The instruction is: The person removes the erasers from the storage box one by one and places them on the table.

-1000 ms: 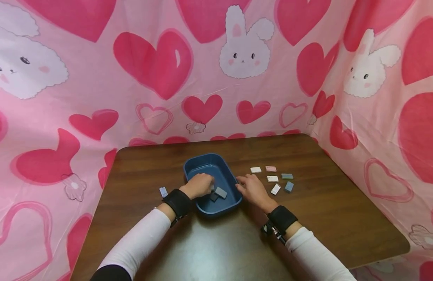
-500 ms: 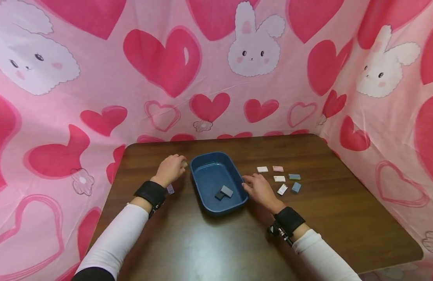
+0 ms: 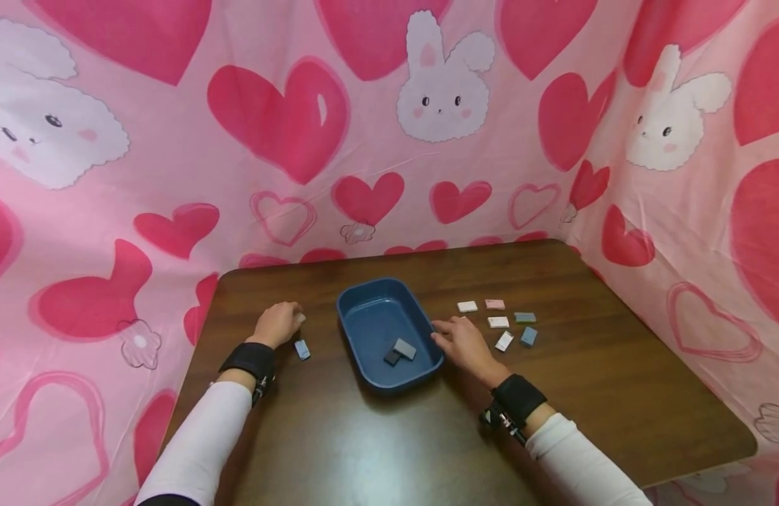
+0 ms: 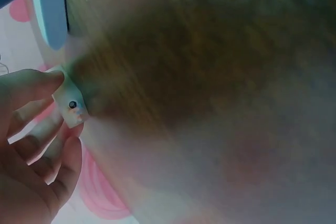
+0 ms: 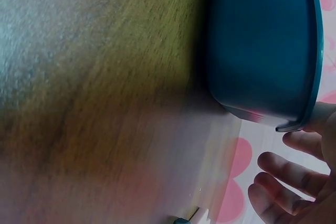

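Observation:
My left hand [image 3: 278, 323] is over the table, left of the blue bin [image 3: 348, 351]. Its thumb and fingers pinch a small pale block [image 4: 71, 100] bearing a dark dot and faint coloured print. Just nearer than that hand, a light blue block [image 3: 302, 349] lies on the wood; its side also shows in the left wrist view. On the bin's floor a grey block [image 3: 404, 348] leans partly over a dark one [image 3: 392, 358]. My right hand [image 3: 465, 344] touches the bin's right rim, fingers relaxed and spread apart in the right wrist view.
Right of the bin lie several small blocks: white ones [image 3: 498, 322], a pink one [image 3: 494, 304], a blue-green one [image 3: 525, 318] and a blue one [image 3: 529, 336]. The brown table [image 3: 585, 393] meets a pink heart-print cloth [image 3: 376, 140] behind.
My left hand has come up out of the bin and moved left over the table, carrying the small pale block. The right hand stays at the rim; the grey and dark blocks stay inside.

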`<state>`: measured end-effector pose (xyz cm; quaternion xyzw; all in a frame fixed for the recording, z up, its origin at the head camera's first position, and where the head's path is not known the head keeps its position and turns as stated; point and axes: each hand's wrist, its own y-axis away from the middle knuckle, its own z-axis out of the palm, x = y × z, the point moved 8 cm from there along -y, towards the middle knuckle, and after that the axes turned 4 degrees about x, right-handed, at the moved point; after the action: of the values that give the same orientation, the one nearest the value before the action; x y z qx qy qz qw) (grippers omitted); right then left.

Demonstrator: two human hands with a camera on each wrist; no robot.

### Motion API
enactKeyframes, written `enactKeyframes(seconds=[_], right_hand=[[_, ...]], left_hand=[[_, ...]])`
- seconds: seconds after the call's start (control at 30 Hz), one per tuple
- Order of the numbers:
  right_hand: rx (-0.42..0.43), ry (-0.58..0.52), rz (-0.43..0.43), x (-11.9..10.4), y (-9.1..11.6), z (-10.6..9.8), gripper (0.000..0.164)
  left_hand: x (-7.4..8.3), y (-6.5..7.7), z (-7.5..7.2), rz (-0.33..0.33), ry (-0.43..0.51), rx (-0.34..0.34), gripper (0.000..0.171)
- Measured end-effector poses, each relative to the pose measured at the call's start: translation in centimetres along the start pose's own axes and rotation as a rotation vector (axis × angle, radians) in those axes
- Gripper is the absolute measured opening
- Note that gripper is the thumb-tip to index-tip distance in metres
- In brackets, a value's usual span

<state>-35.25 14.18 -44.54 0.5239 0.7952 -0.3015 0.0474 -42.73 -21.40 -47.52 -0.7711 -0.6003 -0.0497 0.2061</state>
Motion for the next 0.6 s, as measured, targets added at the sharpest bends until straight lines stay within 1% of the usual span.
enactKeyframes(seconds=[0.1, 0.2, 0.27, 0.33, 0.43, 0.5, 0.57, 0.6], right_hand=[[-0.003, -0.008, -0.001, -0.2, 0.0, 0.0, 0.029], [-0.004, -0.006, -0.003, -0.4, -0.1, -0.2, 0.028], [-0.011, -0.007, 0.003, -0.4, -0.2, -0.3, 0.029], [-0.02, 0.002, 0.011, -0.3, -0.3, -0.3, 0.029], [-0.03, 0.009, 0.018, -0.2, -0.3, -0.3, 0.029], [-0.034, 0.013, 0.02, -0.3, -0.2, -0.4, 0.029], [-0.034, 0.011, 0.023, -0.2, -0.1, -0.3, 0.03], [-0.035, 0.012, 0.027, -0.2, 0.0, -0.2, 0.03]], left_hand=[[-0.1, 0.2, 0.0, -0.002, 0.01, 0.005, 0.022], [-0.1, 0.2, -0.3, -0.036, 0.012, 0.004, 0.032], [0.2, 0.1, -0.8, -0.064, 0.021, 0.016, 0.041], [0.9, -0.2, -1.6, -0.081, 0.027, 0.053, 0.048], [3.0, -0.7, -3.4, -0.06, 0.043, 0.135, 0.049], [5.0, -1.0, -4.2, -0.015, 0.045, 0.179, 0.045], [7.4, -1.1, -4.3, 0.055, 0.041, 0.186, 0.042], [8.7, -1.1, -4.1, 0.096, 0.039, 0.17, 0.041]])
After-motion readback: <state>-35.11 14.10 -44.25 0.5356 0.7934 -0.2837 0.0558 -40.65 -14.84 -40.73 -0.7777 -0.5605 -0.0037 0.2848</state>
